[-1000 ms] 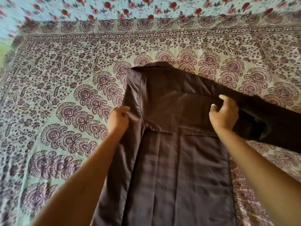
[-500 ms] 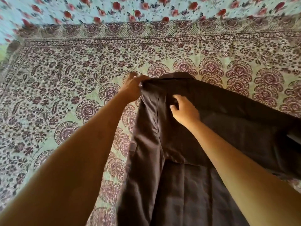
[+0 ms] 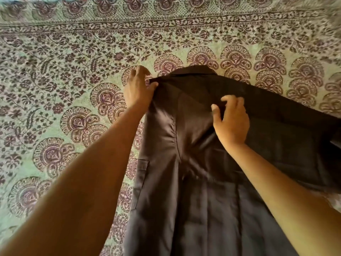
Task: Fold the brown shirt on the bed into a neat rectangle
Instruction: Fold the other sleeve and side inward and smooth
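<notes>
Pinching brown shirt (image 3: 193, 200) at far-left shoulder with left hand (image 3: 137, 90), gripping a fold with right hand (image 3: 232, 124); could skew crease by pulling unevenly.

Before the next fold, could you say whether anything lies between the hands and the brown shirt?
Nothing visible: the left hand holds the brown cloth shirt at its shoulder, and the right hand pinches its fabric.

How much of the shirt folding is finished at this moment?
Done: the brown shirt lies flat on the bedspread, its left side apparently folded inward. In hand: the left hand holds the left shoulder, the right hand pinches the upper back. Left: the right sleeve, then the lengthwise folds.
</notes>
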{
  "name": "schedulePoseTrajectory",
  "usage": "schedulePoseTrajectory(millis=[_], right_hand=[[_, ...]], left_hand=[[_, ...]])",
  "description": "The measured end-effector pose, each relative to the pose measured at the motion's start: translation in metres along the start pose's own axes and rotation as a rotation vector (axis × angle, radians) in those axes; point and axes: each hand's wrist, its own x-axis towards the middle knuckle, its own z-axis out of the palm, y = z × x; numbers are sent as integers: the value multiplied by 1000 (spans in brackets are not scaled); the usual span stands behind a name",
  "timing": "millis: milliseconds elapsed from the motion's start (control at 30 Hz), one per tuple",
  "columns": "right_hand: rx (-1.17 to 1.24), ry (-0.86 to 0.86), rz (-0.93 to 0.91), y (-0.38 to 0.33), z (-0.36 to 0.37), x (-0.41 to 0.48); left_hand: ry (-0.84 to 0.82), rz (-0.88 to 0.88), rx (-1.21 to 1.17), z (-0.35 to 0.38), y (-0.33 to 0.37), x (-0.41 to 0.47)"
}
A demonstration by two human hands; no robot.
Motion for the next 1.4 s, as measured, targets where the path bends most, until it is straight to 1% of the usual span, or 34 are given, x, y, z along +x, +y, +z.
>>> schedulePoseTrajectory(millis=[33, 67, 100, 133, 167, 200, 233, 267, 367, 500, 567, 633, 700, 767, 833, 900, 933, 1033, 1167, 1233, 1267, 1333, 1400], right_hand=[[42, 55, 0, -2, -1, -6], [79, 93, 1, -3, -2, -15], [103, 97, -5, -3, -4, -27], [102, 62, -19, 0, -4, -39], [62, -14, -36, 4, -4, -52], [-16, -110, -53, 13, -4, -63], [-108, -192, -69, 23, -4, -71], [-186, -239, -73, 35, -5, -76], [-304, -270, -3, 62, -16, -76], [-363, -328, 102, 66, -27, -78], [-363, -314, 119, 60, -30, -78], [-285, -292, 43, 46, -32, -75], [-122, -326, -146, 23, -27, -70], [46, -389, -344, -5, -18, -63], [134, -515, -516, -30, -5, -57], [57, -642, -634, -40, 9, -56], [-20, -647, -669, -39, 17, -58], [-182, -599, -702, -36, 26, -63], [-307, -676, -654, -46, 18, -60], [-375, -673, -601, -55, 13, -63], [-396, -666, -573, -59, 11, -68], [-373, -628, -555, -67, 4, -84], [-268, -596, -633, -71, -4, -107]], left_hand=[[87, 24, 13, -1, 1, -12], [137, 74, 33, -2, 1, -27], [133, 156, 53, 0, 1, -43], [65, 256, 80, 3, 0, -58], [-50, 350, 119, 7, -4, -72], [-165, 412, 179, 12, -10, -83], [-246, 426, 249, 15, -17, -86], [-290, 396, 312, 18, -25, -85], [-346, 275, 422, 19, -32, -77], [-456, 202, 424, 10, -16, -71], [-435, 201, 382, -2, -9, -78], [-351, 262, 317, -17, -7, -98], [-322, 396, 231, -31, -12, -130], [-431, 614, 227, -39, -24, -167], [-557, 849, 353, -40, -47, -196], [-602, 970, 470, -42, -67, -212], [-613, 985, 499, -43, -74, -216], [-664, 1027, 510, -50, -86, -242], [-789, 1252, 443, -74, -108, -341], [-834, 1342, 401, -87, -118, -389], [-856, 1358, 383, -92, -119, -403], [-843, 1328, 383, -96, -115, -409], [-725, 1164, 434, -95, -105, -389]])
